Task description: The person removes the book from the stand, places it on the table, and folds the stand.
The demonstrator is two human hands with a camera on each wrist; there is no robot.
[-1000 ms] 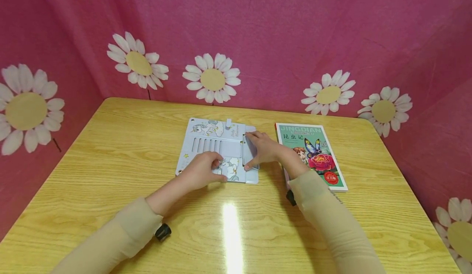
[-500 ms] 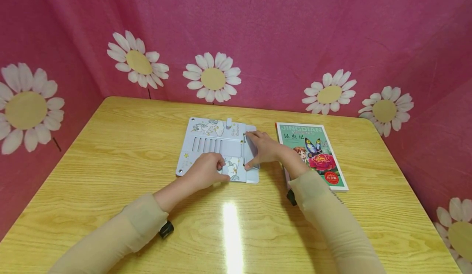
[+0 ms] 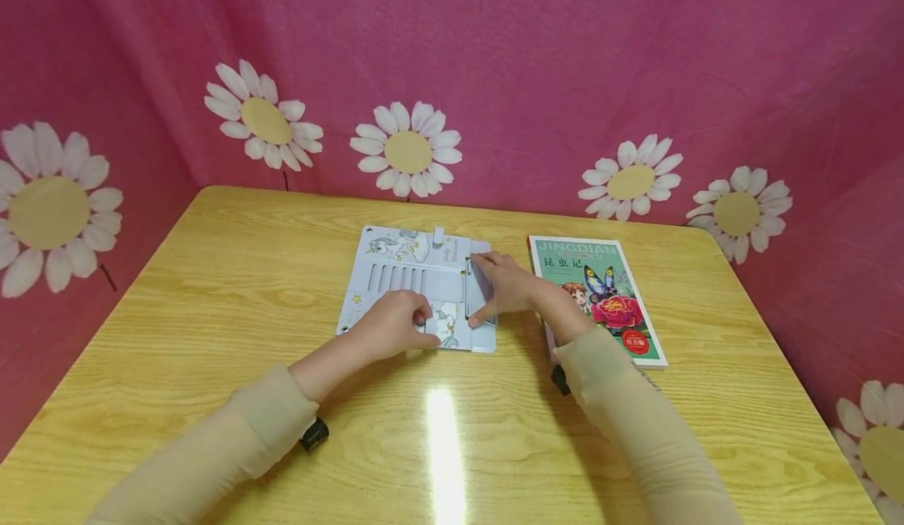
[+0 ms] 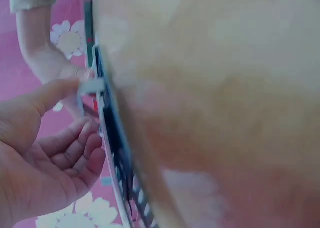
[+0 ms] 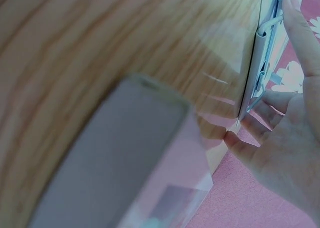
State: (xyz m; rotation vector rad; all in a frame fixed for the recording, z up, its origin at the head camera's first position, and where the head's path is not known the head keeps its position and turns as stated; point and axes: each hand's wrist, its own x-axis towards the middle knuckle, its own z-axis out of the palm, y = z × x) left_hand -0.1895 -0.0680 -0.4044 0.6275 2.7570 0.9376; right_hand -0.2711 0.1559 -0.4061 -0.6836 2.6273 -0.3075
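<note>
A pale blue book stand with unicorn prints point(image 3: 443, 284) lies flat on the table, with slots across its middle. My left hand point(image 3: 395, 325) reaches over its near left part, thumb by the near edge and the other fingers curled. In the left wrist view, the left thumb point(image 4: 55, 92) presses against a small pale tab point(image 4: 92, 86) on the stand's edge. At the stand's right end, my right hand point(image 3: 504, 282) spans a raised grey flap point(image 3: 479, 288), thumb at the near end and fingers at the far end. Wire brackets point(image 5: 270, 25) show there in the right wrist view.
A green illustrated children's book point(image 3: 614, 305) lies to the right, partly under the right forearm. Behind the wooden table point(image 3: 282, 219) hangs a pink cloth point(image 3: 494, 78) with white daisies. A dark wrist camera point(image 3: 314, 435) sits under the left cuff.
My left hand has shifted slightly to the right along the stand's near side, then stayed there. The right hand, the stand and the book have kept their places.
</note>
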